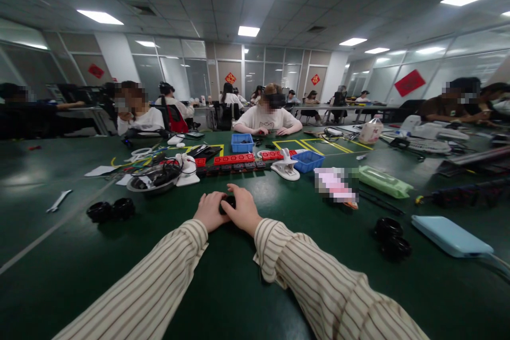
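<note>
Left hand [210, 211] and right hand [242, 213] both closed around small black part [228, 203], perhaps round, on green worktop [223, 287]. Similar black parts [110, 210] lie untouched left; more [391, 238] right.

A: What hides the small black part [228, 203]?
B: Both hands cover most of it; its shape cannot be told.
A: And the pink item [333, 186]?
B: Blurred, unidentifiable.
</note>
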Motion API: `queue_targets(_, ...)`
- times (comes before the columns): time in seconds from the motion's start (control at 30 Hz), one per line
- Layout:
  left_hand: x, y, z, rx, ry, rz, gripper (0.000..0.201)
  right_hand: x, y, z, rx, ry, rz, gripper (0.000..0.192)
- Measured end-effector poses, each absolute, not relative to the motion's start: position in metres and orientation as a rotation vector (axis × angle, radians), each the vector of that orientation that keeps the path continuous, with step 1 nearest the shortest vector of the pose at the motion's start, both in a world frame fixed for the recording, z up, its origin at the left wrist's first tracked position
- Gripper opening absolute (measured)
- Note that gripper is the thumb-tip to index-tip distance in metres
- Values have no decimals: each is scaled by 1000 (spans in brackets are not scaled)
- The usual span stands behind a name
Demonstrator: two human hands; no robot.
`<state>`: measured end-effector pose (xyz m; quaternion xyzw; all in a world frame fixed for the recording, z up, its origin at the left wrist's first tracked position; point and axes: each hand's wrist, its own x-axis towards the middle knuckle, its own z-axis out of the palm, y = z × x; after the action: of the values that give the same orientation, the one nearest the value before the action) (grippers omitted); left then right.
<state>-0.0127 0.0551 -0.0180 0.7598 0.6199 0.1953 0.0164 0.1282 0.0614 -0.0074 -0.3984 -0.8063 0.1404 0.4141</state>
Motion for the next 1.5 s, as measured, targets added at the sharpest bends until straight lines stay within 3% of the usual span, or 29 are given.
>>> queue_targets(0.4,-14,58,-21,2379,1947,609,33,127,63,-9,-1092,-2055,330,29)
queue_targets(0.57,-24,67,-30,2373,1710,653,47,127,64,-8,-963,-2135,413,31)
queue_targets(0.73,-21,65,-29,2387,1784,636,57,127,62,-8,-966,-2111,397,36)
queue_targets(0.97,-10,54,-19,2324,1986,600,48,127,63,-10,-1127,-1992,301,38)
queue_targets(1.27,-12,57,-24,2389,1879,562,32,127,67,-10,-1132,-2035,319,14)
queue_targets(1.5,-17,61,-30,2393,1769,622,48,128,64,-7,-968,-2107,392,18)
